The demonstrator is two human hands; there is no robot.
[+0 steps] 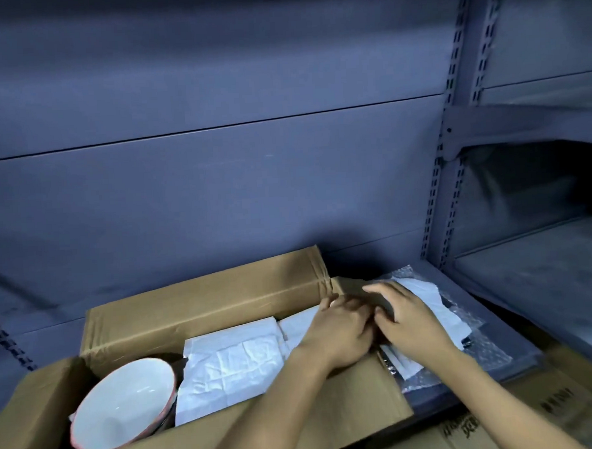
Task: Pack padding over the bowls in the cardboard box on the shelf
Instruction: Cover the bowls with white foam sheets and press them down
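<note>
An open cardboard box [202, 298] stands on the grey shelf. At its left end a white bowl [122, 408] with a red rim lies tilted and uncovered. White padding paper [230, 365] covers the middle of the box. My left hand [338, 332] rests at the box's right end, fingers bent over the padding edge. My right hand [406, 318] lies just beside it over the box's right flap, fingers spread on a pile of white sheets [429, 303]. Whether either hand grips a sheet is hidden.
Bubble wrap [479, 348] lies under the white sheets on the shelf [501, 364] right of the box. A slotted upright [446, 182] divides off a second shelf bay on the right. More cardboard boxes [564, 406] sit below at the lower right.
</note>
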